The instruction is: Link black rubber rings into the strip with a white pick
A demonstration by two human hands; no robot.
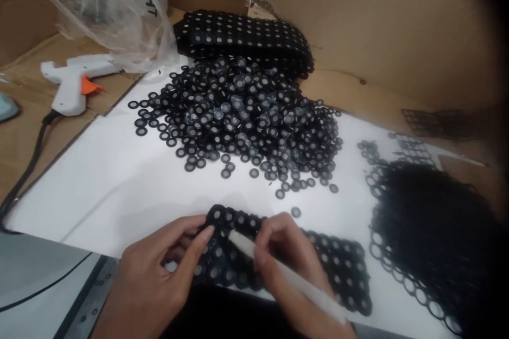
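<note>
A black perforated sheet [338, 265] full of round discs lies at the near edge of a white board [99, 185]. My left hand [159, 270] pinches the sheet's left end, thumb and forefinger pressed on it. My right hand [290, 259] grips a white translucent stick [286, 270], whose tip points at the sheet near my left fingers. Beyond them spreads a big heap of loose black rings with grey centres [246, 116].
A stack of full black sheets [246, 37] lies behind the heap. A pile of emptied black mesh [429, 228] sits at the right. A white glue gun [71, 79] with a cable, a clear plastic bag [103, 10] and cardboard walls [377, 21] surround the board.
</note>
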